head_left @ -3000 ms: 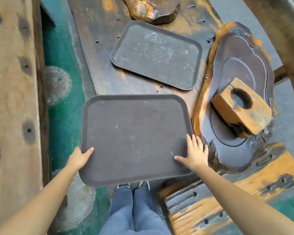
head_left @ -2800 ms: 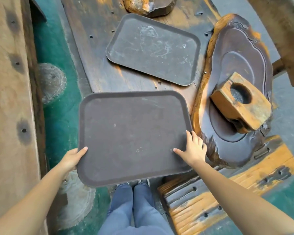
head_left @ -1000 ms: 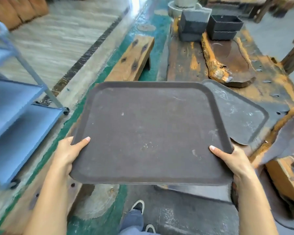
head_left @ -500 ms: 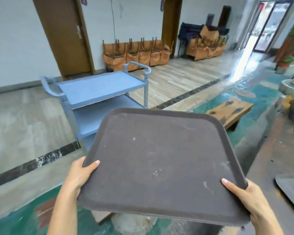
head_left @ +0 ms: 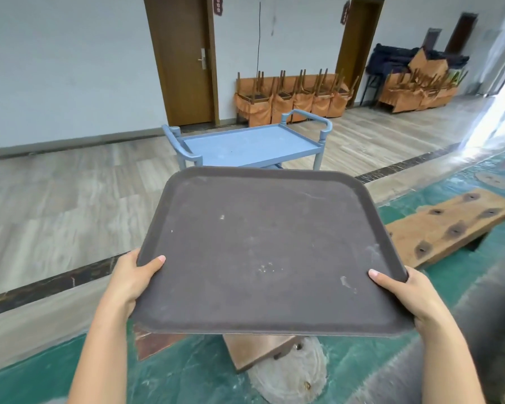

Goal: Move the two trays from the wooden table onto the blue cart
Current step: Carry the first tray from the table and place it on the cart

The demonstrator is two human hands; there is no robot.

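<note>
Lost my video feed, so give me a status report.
Left hand and right hand grip the brown tray by its near corners. Tray airborne, empty. Blue cart ahead, top shelf bare, open floor between.

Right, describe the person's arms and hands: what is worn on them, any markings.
Both forearms are bare, with no sleeve in view. The left hand and right hand wear no gloves, rings, watch or bracelet. Thumbnails are short and unpainted. No markings show.

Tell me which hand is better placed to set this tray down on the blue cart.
Neither alone: left hand and right hand grip opposite near corners of the tray. The cart stands dead ahead.
</note>
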